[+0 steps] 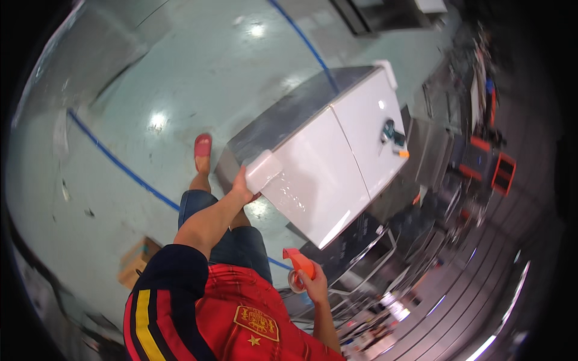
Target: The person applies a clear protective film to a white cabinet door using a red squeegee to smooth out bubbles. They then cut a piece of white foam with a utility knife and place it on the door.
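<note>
My left hand (242,185) is closed on a white foam corner piece (264,171) at the near left corner of a big white and grey cabinet (322,165). The fingers go partly under the foam and are hidden there. Wrinkled, shiny clear film or tape (292,197) shows on the white face beside it. An orange tape dispenser (301,262) is in my right hand (315,284), held near my body and apart from the cabinet. Another white foam piece (387,73) covers the far corner.
On the cabinet's white face lie a dark green power tool (392,133) and a small orange item (402,154). Racks and clutter crowd the right side. A cardboard box (138,262) stands on the green floor at left, and blue lines (126,171) cross the floor.
</note>
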Demonstrator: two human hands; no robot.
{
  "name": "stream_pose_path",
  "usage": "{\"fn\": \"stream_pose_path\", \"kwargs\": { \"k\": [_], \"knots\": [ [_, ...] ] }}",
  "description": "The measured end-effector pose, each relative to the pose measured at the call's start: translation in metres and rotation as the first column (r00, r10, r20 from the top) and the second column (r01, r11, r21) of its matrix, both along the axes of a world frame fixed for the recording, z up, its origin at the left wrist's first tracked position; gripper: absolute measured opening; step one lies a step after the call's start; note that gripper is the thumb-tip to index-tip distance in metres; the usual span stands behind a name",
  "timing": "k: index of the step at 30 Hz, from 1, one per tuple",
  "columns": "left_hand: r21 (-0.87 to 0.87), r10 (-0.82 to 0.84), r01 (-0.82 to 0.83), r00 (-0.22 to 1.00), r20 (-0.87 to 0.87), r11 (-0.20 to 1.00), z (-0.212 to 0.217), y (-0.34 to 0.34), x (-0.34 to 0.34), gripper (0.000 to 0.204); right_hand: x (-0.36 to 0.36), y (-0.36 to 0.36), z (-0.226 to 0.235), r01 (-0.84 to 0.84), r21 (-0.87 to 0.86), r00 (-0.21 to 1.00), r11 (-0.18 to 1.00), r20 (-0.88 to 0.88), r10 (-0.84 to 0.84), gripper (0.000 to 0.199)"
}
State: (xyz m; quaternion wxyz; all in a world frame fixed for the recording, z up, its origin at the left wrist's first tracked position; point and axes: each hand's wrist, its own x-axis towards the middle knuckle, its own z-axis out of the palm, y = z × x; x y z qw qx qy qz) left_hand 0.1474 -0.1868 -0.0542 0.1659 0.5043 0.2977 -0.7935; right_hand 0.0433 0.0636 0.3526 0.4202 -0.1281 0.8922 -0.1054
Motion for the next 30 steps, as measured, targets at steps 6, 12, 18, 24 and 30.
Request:
{"fn": "stream_pose_path", "kwargs": {
  "k": [6,12,18,24,30],
  "knots": [
    [-0.033,-0.773,0.831,0.531,0.347,0.556,0.017,-0.038,0.028,0.076,0.09,-0.026,0.02,0.159,-0.205,0.982,0.966,-0.065,-0.176,0.074],
    [-0.469,-0.947,0.86,-0.048,0.319,-0.201,0.134,-0.058,0.068,0.069,0.163,-0.068,0.014,0.233,-0.437,0.937,0.869,-0.138,-0.32,0.081],
    [-0.573,-0.936,0.783,-0.344,-0.077,-0.241,0.239,-0.085,0.091,0.058,0.235,-0.098,0.009,0.225,-0.581,0.89,0.782,-0.204,-0.408,0.084],
    [-0.639,-0.903,0.7,-0.43,-0.022,-0.318,0.259,-0.106,0.126,0.031,0.313,-0.09,0.003,0.296,-0.565,0.853,0.77,-0.207,-0.48,0.086],
    [-0.637,-0.856,0.62,-0.502,0.126,-0.458,0.257,-0.112,0.175,0.022,0.385,-0.095,-0.021,0.287,-0.697,0.739,0.657,-0.275,-0.615,0.089]
  ]
}}
